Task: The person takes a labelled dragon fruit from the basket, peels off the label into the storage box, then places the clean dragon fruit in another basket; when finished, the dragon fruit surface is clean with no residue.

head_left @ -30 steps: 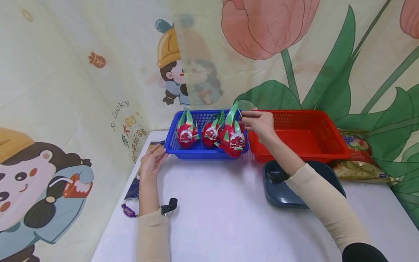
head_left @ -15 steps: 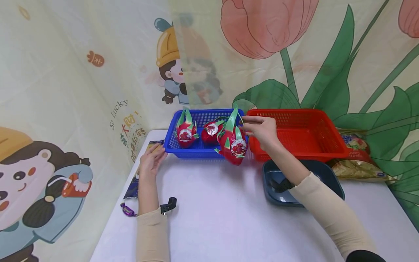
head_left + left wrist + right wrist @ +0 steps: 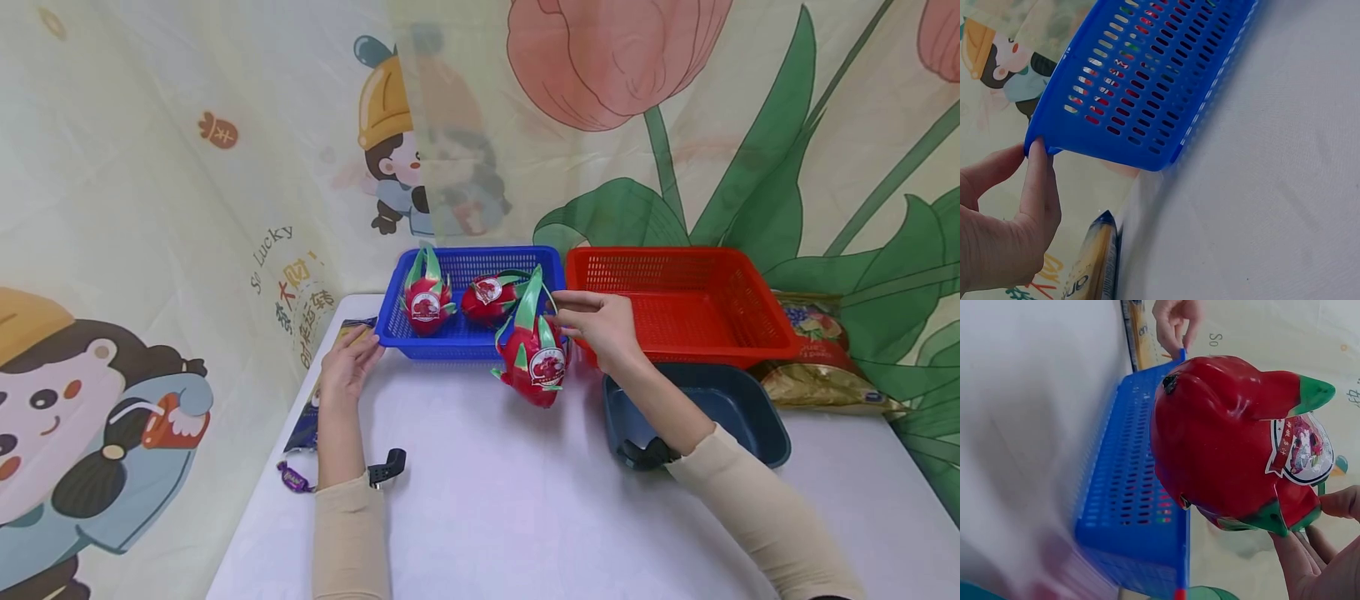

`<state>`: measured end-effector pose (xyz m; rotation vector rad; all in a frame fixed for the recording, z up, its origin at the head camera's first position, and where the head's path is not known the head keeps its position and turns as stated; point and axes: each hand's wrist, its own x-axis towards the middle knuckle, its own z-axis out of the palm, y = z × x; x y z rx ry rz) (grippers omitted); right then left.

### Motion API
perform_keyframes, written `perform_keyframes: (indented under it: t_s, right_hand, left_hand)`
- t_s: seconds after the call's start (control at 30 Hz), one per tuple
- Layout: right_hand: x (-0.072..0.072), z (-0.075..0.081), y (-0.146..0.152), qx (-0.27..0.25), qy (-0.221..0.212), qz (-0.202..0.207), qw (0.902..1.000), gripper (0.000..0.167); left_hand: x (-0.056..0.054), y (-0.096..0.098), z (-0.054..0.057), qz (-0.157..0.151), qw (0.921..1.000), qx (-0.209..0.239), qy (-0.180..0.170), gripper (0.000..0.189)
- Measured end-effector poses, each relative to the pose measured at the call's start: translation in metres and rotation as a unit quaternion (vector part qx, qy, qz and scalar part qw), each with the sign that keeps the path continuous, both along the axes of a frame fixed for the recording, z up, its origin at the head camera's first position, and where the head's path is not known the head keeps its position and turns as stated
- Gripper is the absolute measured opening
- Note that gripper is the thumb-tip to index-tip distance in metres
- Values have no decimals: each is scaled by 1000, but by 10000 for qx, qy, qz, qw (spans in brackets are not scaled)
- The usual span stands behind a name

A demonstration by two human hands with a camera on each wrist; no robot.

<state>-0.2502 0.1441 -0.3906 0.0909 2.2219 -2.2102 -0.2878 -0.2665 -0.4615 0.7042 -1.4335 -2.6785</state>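
Note:
My right hand (image 3: 603,327) pinches a red dragon fruit (image 3: 534,358) by a green leaf near its top. The fruit hangs in front of the blue basket (image 3: 442,347), its round sticker facing me. In the right wrist view the same dragon fruit (image 3: 1216,444) fills the middle, with thumb and fingers at its leafy end. Two more dragon fruits lie in the basket: one upright on the left (image 3: 426,304), one tipped over in the middle (image 3: 487,302). With thumb and fingertips my left hand (image 3: 348,360) pinches the basket's left front corner; the left wrist view shows this too.
A red basket (image 3: 750,342) stands right of the blue one. Before it sits a dark blue tray (image 3: 772,446), partly behind my right forearm. A gold and red packet (image 3: 821,375) lies at the far right. On the left are a dark packet (image 3: 303,433) and a purple wrapped candy (image 3: 295,477).
My right hand has brought the dragon fruit down and toward me, out over the blue basket's front edge. The middle dragon fruit has tipped over. My left hand stays at the corner.

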Motion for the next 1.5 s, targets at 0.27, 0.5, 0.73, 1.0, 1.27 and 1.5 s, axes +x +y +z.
perform_keyframes:
  t_s: [0.27,0.5,0.73,1.0,1.27,1.5]
  right_hand:
    - [13,-17,-3,-3,-185,5,9998,43]
    - [24,-34,-1,-109,-286,58,9995,42]
    - [32,-50,0,-119,-330,27,9994,40]
    - [37,-64,-2,-60,-460,82,9989,39]
    - [43,-74,-4,-51,-552,110,9984,39]
    - [48,-81,-6,-157,-601,145,9980,37]
  left_hand:
    - [0,1,0,45,10000,27,21,64]
    - [-1,2,-1,39,10000,59,1,61]
    - [-1,2,-2,14,10000,0,1,62]
    - [0,2,0,55,10000,45,-25,63]
    - [-2,2,-2,10,10000,59,22,62]
    - [-1,1,-2,52,9999,142,-5,62]
